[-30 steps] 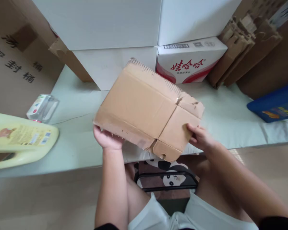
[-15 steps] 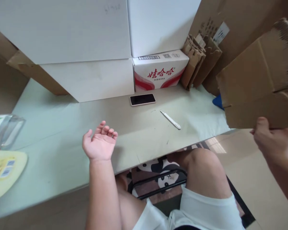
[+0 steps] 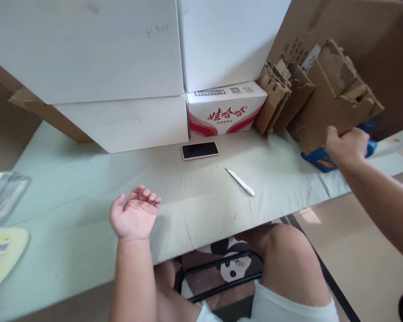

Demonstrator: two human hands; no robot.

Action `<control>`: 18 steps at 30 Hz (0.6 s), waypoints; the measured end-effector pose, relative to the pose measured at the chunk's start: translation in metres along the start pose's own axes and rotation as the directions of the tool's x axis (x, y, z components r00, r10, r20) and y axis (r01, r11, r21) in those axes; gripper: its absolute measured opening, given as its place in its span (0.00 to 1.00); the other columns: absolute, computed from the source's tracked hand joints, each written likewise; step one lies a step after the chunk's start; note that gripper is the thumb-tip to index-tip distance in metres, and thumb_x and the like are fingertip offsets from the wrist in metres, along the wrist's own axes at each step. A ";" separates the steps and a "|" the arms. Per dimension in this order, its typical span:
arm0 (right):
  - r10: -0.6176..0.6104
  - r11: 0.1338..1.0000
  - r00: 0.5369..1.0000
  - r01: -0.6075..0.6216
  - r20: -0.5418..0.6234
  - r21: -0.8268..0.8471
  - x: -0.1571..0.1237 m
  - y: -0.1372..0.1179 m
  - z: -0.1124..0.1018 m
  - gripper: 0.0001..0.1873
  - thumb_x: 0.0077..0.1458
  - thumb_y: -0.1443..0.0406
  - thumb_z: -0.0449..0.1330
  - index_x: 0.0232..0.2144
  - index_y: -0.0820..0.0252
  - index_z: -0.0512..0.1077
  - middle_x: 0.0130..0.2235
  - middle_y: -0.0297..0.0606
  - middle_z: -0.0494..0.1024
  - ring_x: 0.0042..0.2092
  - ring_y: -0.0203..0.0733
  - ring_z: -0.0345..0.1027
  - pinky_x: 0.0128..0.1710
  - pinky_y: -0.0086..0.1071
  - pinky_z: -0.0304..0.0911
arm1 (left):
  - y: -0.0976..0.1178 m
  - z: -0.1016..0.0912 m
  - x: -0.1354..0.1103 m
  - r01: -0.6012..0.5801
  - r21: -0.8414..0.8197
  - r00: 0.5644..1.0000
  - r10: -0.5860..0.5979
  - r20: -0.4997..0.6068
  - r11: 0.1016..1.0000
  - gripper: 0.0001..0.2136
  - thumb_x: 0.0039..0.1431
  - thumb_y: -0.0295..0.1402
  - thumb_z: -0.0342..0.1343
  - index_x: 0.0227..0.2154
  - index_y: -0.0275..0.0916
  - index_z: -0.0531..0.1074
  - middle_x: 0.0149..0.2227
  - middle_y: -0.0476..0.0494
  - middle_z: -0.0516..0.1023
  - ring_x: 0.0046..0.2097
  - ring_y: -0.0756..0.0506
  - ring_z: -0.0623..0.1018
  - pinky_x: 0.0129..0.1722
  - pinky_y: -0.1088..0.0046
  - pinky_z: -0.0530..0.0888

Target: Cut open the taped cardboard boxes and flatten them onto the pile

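My right hand [image 3: 345,145] grips the lower edge of a flattened brown cardboard box [image 3: 336,100], holding it upright at the table's far right beside other folded cardboard [image 3: 278,94]. My left hand [image 3: 134,217] rests palm up on the pale green table [image 3: 87,197], fingers loosely curled and holding nothing. A white scalpel-like knife [image 3: 240,181] and a black phone [image 3: 200,150] lie on the table between my hands.
Large white boxes [image 3: 87,58] and a red-and-white printed carton [image 3: 225,109] line the back. A blue item [image 3: 319,158] lies under the held cardboard. A clear packet [image 3: 3,197] and a yellow bottle [image 3: 2,255] sit at the left edge. A panda-print stool [image 3: 231,268] is below.
The cardboard box left my left hand and my right hand carried it to the right, then set it among the folded cardboard. My left hand dropped, open, onto the table. Phone and knife became visible.
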State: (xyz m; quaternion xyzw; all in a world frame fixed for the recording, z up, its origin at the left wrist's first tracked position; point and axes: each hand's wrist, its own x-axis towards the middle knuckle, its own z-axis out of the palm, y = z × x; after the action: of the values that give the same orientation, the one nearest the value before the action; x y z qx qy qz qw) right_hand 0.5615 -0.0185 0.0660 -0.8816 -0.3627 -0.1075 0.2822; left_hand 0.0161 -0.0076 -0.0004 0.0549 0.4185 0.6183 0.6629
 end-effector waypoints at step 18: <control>0.001 0.870 0.926 -0.188 0.378 0.457 -0.007 -0.080 0.032 0.16 0.65 0.73 0.52 0.52 0.68 0.72 0.47 0.49 0.80 0.30 0.27 0.73 0.33 0.24 0.69 | 0.010 -0.009 0.000 0.005 -0.032 1.000 -0.004 0.011 0.999 0.22 0.63 0.45 0.42 0.23 0.37 0.73 0.17 0.49 0.64 0.20 0.51 0.68 0.23 0.73 0.72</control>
State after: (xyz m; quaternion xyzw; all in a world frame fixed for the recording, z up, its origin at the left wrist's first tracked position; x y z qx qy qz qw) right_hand 0.4999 0.0421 0.0712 -0.8038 -0.3797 0.1670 0.4263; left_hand 0.0027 -0.0095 -0.0004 0.0467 0.4050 0.6231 0.6675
